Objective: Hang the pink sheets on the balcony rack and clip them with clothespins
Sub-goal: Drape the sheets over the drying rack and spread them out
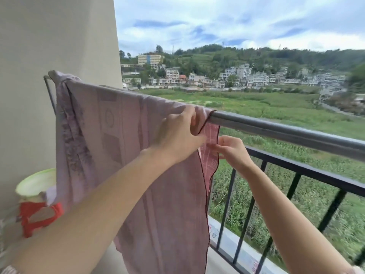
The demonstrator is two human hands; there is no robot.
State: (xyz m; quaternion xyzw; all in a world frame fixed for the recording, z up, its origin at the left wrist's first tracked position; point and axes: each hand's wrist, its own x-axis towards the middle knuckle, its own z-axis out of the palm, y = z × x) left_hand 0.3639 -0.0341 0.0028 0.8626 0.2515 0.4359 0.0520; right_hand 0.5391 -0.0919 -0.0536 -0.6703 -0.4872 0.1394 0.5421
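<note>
A pink patterned sheet point(110, 139) with a dark hem hangs over the grey metal rack bar point(286, 133), covering its left part up to the wall. My left hand point(177, 133) pinches the sheet's right edge just below the bar. My right hand point(231, 151) is lower and to the right, pinching the rear layer of the same edge. No clothespin shows in either hand.
A black balcony railing point(296, 169) runs below and beyond the bar. At lower left a green-rimmed basin point(33, 184) sits on a red stool point(37, 216) by the cream wall point(55, 36). Fields and houses lie beyond.
</note>
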